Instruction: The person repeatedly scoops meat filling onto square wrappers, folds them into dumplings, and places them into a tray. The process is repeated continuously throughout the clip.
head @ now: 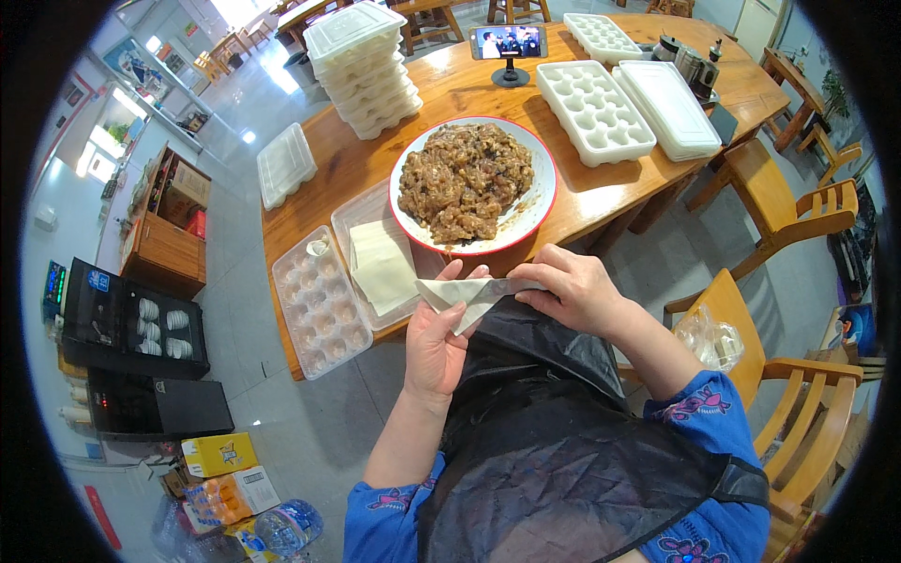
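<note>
A folded dough wrapper (461,297) rests in my left hand (440,338), with the thumb over its lower edge. My right hand (570,288) grips a flat, narrow utensil (517,285), whose far end touches the wrapper. Just beyond the hands is a red-rimmed white bowl (546,211) holding a brown minced filling (464,179). A stack of square wrappers (383,267) lies in a plastic tray to the left of my left hand. Beside it, a clear compartment tray (322,302) has one wrapped dumpling (318,246) in a compartment near its far end.
Stacked white trays (362,70) and a single lidded tray (286,165) stand at the left. A phone on a stand (509,53) is behind the bowl. White compartment trays (595,112) and lids (669,109) lie at the right. Wooden chairs (725,331) flank the table's right side.
</note>
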`<action>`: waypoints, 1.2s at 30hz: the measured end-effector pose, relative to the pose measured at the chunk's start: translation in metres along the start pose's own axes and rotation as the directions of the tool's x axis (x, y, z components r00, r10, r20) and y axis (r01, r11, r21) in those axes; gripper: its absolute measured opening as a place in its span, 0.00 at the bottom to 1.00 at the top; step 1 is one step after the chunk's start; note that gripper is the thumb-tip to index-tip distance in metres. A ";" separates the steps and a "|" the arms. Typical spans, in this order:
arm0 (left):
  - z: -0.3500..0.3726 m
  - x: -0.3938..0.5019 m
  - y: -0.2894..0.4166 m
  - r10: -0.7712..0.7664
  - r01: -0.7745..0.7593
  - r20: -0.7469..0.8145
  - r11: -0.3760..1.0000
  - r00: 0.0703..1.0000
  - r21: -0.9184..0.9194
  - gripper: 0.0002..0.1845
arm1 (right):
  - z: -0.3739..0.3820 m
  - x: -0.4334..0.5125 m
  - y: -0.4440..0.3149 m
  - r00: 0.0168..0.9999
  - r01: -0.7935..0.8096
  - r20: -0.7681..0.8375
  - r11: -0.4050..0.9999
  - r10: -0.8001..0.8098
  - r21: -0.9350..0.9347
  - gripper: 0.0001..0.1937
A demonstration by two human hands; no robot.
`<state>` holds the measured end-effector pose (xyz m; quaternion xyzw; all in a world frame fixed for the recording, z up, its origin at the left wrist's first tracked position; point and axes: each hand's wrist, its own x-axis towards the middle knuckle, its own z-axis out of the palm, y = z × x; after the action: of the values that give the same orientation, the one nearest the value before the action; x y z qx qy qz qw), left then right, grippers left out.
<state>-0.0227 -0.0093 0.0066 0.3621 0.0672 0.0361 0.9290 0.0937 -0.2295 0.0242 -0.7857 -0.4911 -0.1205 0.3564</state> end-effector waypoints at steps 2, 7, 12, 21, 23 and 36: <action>0.001 0.000 0.000 -0.012 0.013 -0.026 1.000 1.000 0.008 0.31 | 0.002 -0.002 0.001 1.000 -0.004 0.023 1.000 0.004 -0.013 0.14; 0.000 -0.001 -0.003 0.003 0.001 -0.076 0.999 0.997 0.053 0.30 | 0.008 -0.005 -0.002 0.935 -0.264 0.278 0.955 0.220 0.132 0.12; 0.006 0.001 0.000 -0.005 0.021 -0.169 0.995 0.986 0.094 0.31 | 0.002 0.002 -0.010 0.901 -0.348 0.345 0.915 0.265 0.206 0.11; 0.018 -0.009 0.001 0.055 -0.062 -0.064 0.992 0.996 -0.112 0.36 | 0.005 -0.003 -0.006 0.952 -0.163 0.294 0.956 0.087 0.243 0.32; 0.022 -0.009 -0.001 0.091 -0.099 -0.080 0.988 0.993 -0.116 0.33 | 0.005 -0.005 -0.007 0.937 -0.141 0.342 0.975 0.075 0.172 0.36; -0.022 0.001 -0.015 0.396 -0.310 -0.219 0.887 0.892 0.342 0.14 | 0.006 -0.010 -0.013 0.953 -0.245 0.265 0.895 0.150 0.373 0.27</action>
<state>-0.0249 -0.0059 -0.0200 0.4951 0.1360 0.2472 0.8217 0.0769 -0.2290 0.0205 -0.7504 -0.4601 0.1112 0.4614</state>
